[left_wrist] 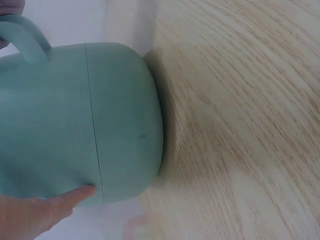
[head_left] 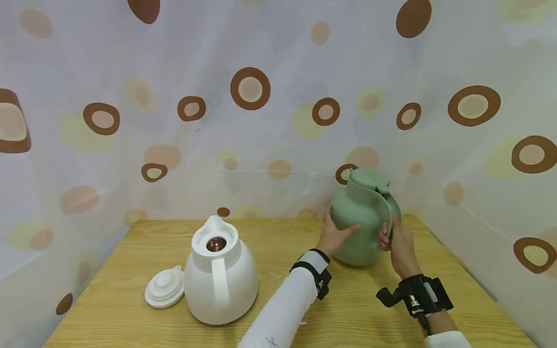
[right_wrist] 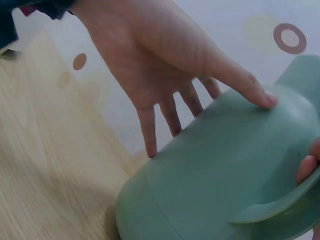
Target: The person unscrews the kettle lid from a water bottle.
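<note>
Green jug (head_left: 363,220) stood at right of centre in the head view, on the far part of the wooden table (head_left: 130,251). Long axis near vertical, top leaning slightly toward upper right; lid on, handle facing the camera. Left hand (head_left: 334,237) lay flat against the jug's left flank, fingers spread and straight, thumb across the front. Right hand (head_left: 398,244) gripped the handle at the jug's right. Jug base partly hidden by both hands; right fingertips hard to make out.
</note>
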